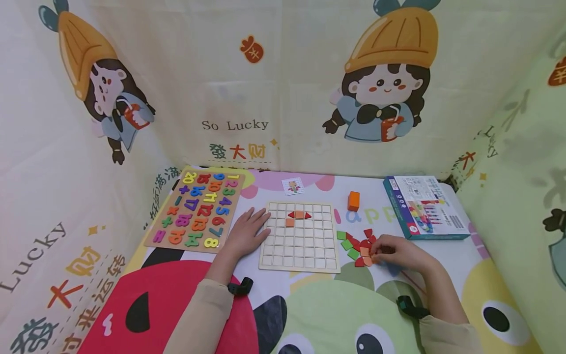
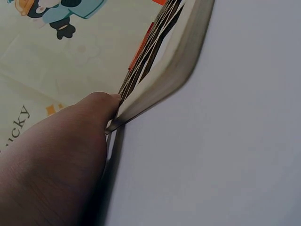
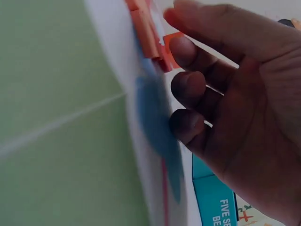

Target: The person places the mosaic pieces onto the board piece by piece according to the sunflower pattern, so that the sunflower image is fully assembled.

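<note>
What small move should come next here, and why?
Perhaps pinch one loose orange tile with the right hand: that hand is right beside it, the left hand rests at the board's edge, and most of the board's squares hold no tile.

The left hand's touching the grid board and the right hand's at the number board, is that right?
Wrong about the right hand: the head view shows it at the loose tiles. The left hand is indeed touching the grid board.

Matt pale wood, that grid board [image 1: 298, 250]!
Creased cloth across the backdrop [image 1: 305, 103], and smooth printed card on the box [image 1: 426, 196].
</note>
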`<action>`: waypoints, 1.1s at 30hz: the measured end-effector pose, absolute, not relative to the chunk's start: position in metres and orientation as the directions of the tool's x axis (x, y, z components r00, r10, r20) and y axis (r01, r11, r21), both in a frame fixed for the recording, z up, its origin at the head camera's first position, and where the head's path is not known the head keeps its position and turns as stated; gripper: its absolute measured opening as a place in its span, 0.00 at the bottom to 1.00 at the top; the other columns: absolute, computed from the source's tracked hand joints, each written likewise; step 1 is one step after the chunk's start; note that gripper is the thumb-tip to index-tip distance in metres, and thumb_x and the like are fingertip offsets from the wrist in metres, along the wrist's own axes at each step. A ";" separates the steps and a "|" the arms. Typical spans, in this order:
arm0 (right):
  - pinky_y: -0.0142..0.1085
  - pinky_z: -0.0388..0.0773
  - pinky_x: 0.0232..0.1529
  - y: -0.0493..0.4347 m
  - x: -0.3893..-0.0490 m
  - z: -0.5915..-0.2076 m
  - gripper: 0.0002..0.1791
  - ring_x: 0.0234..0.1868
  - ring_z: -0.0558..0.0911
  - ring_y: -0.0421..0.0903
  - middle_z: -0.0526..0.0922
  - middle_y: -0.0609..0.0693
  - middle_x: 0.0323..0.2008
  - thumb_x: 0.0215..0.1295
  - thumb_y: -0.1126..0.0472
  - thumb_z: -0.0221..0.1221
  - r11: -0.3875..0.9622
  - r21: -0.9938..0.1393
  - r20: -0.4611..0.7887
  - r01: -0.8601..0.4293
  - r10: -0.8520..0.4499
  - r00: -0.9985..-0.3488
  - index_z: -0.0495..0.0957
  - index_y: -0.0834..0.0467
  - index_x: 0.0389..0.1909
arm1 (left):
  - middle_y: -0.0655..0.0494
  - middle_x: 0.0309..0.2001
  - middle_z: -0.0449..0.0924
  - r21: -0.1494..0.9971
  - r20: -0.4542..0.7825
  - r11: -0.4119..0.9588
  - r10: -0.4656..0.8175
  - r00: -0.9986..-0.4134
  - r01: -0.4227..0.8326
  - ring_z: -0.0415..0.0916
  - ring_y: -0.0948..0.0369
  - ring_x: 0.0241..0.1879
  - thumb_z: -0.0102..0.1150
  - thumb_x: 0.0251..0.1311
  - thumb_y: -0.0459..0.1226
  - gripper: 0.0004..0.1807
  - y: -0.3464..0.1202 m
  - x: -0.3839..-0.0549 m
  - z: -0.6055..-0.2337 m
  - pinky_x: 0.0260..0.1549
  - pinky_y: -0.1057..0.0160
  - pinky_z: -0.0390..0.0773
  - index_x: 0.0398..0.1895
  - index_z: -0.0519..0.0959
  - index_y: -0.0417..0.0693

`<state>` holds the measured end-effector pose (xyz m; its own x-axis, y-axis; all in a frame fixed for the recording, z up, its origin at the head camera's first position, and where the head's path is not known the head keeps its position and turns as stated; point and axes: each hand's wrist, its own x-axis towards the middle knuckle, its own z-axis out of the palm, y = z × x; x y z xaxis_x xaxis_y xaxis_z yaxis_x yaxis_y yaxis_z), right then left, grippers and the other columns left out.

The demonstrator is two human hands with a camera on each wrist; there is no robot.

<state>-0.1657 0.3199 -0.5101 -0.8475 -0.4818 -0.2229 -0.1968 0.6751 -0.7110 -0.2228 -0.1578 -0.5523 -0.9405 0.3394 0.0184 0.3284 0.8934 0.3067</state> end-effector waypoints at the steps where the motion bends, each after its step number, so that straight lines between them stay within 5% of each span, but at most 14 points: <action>1: 0.29 0.78 0.44 0.321 -0.164 -0.511 0.05 0.42 0.77 0.40 0.81 0.42 0.39 0.66 0.51 0.63 0.664 -0.715 -0.215 -0.219 -0.507 -0.835 0.82 0.44 0.41 | 0.63 0.78 0.54 0.306 0.020 0.893 0.340 -0.940 0.329 0.41 0.51 0.80 0.45 0.70 0.61 0.34 -0.158 -0.223 -0.552 0.78 0.45 0.46 0.77 0.58 0.66; 8: 0.27 0.78 0.45 0.325 -0.161 -0.509 0.06 0.43 0.77 0.37 0.82 0.41 0.40 0.68 0.50 0.61 0.659 -0.703 -0.239 -0.267 -0.573 -0.784 0.86 0.41 0.38 | 0.63 0.78 0.53 0.308 0.019 0.894 0.336 -0.942 0.325 0.41 0.51 0.80 0.45 0.70 0.60 0.34 -0.158 -0.223 -0.552 0.78 0.46 0.45 0.77 0.57 0.67; 16: 0.28 0.78 0.46 0.320 -0.160 -0.512 0.07 0.44 0.76 0.35 0.81 0.37 0.41 0.67 0.49 0.62 0.719 -0.640 -0.193 -0.270 -0.491 -0.849 0.85 0.38 0.43 | 0.63 0.78 0.54 0.319 0.018 0.891 0.335 -0.942 0.323 0.41 0.51 0.80 0.46 0.69 0.60 0.34 -0.158 -0.223 -0.551 0.78 0.46 0.45 0.77 0.58 0.66; 33: 0.38 0.79 0.53 0.302 -0.158 -0.516 0.15 0.55 0.75 0.44 0.78 0.38 0.49 0.56 0.44 0.70 0.774 -0.596 -0.230 -0.216 -0.422 -0.877 0.81 0.35 0.44 | 0.63 0.78 0.54 0.311 0.025 0.895 0.328 -0.944 0.319 0.41 0.51 0.80 0.46 0.69 0.61 0.35 -0.156 -0.222 -0.553 0.77 0.45 0.46 0.77 0.58 0.68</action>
